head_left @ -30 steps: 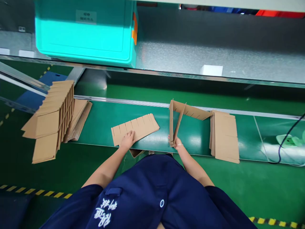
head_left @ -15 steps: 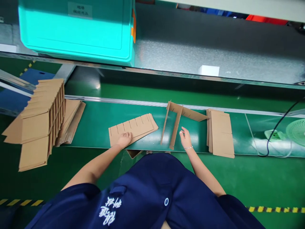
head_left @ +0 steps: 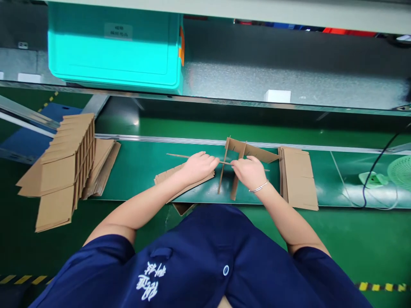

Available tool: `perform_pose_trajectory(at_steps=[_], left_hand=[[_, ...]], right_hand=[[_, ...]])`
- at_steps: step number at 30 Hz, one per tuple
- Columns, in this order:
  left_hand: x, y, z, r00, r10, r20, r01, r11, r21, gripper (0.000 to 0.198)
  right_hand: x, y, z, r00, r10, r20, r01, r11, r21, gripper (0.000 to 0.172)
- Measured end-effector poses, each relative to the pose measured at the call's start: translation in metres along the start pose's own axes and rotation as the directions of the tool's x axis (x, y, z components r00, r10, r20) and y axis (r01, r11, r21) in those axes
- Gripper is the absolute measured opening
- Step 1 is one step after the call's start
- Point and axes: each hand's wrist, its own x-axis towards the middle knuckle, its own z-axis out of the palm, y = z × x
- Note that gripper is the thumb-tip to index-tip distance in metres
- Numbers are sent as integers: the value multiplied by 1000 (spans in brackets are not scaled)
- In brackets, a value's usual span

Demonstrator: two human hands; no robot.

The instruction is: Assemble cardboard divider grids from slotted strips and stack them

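Observation:
A slotted cardboard strip (head_left: 225, 162), seen edge-on, runs from left to right across two upright cardboard dividers. My left hand (head_left: 202, 166) is closed on it left of the dividers. Farther right, my right hand (head_left: 250, 171) grips the same strip, above the right divider. Those dividers cross a third upright cardboard piece (head_left: 261, 153) at the back, making a partly joined frame. Below my left hand lies a small stack of slotted cardboard strips (head_left: 189, 186), partly covered by my forearm. Whether the held strip sits in the dividers' slots, I cannot tell.
A stack of cardboard pieces (head_left: 300, 179) lies to the right. On the left are assembled cardboard partitions (head_left: 61, 167) and flat sheets (head_left: 104, 167). A turquoise lidded box (head_left: 115, 51) sits on the metal shelf (head_left: 224, 81). A green fan (head_left: 401, 173) and a black cable (head_left: 369, 175) are far right.
My left hand has lifted a strip off the small stack and carried it right, over the dividers. My right hand, open before, has closed on that strip. The camera view has shifted slightly.

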Motion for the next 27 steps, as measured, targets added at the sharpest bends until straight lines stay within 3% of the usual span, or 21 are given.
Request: perform_pose_trajectory(at_steps=[4,9,12,15,27], left_hand=[[41,-10,5,1000,-3,26,3,1000,-10,23],[63,-36,33,969,-180,167,205,967,-151,22],[69,-35,47,948,-229,220,273,942,-195,23],[70,-30,52,949,-219,226,263,946,-190,24],[72,-14,59,954,-218,206,263,938,-225,24]], right_hand=[[-27,50,-16,972,232,19,-227,962,-153,31],[-50,95,-5,926,374,59,-354,910,-218,27],[-50,100,8,909,405,93,-380,901,-207,26],[-51,101,14,906,411,102,-387,902,-191,26],[-66,110,4,898,425,113,-396,894,-210,27]])
